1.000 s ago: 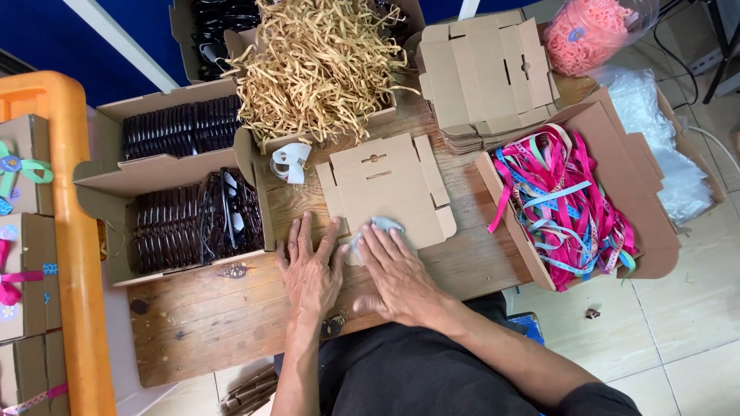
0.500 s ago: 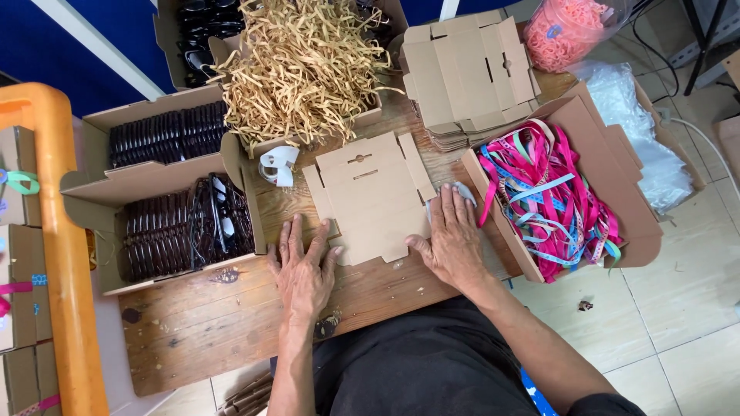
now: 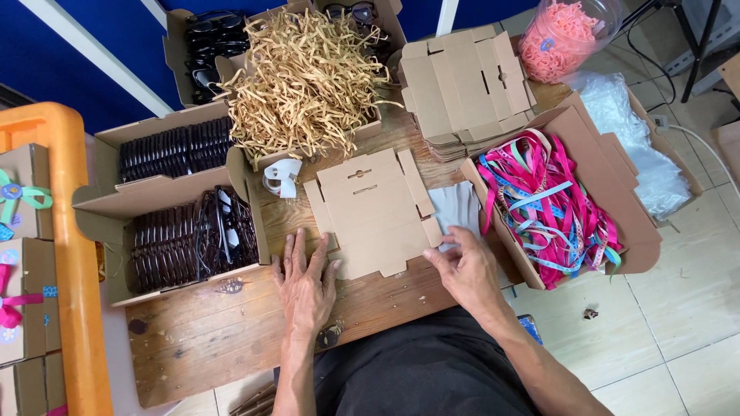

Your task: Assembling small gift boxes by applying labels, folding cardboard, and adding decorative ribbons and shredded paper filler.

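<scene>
Nearest me, my left hand [image 3: 304,286] lies flat and released on the wooden counter [image 3: 208,343], fingertips touching the near left edge of the flat unfolded cardboard box blank [image 3: 375,209], while my right hand [image 3: 465,266] pinches the near edge of a pale cloth [image 3: 456,208] lying just beside the blank's right flap. To the left stands a carton of dark sunglasses [image 3: 185,239], to the right a carton of pink and blue ribbons [image 3: 551,204]. Farther off I see a tape roll [image 3: 281,177], a heap of tan paper shred [image 3: 304,77], a stack of flat blanks [image 3: 466,85] and a jar of pink chain [image 3: 563,35].
</scene>
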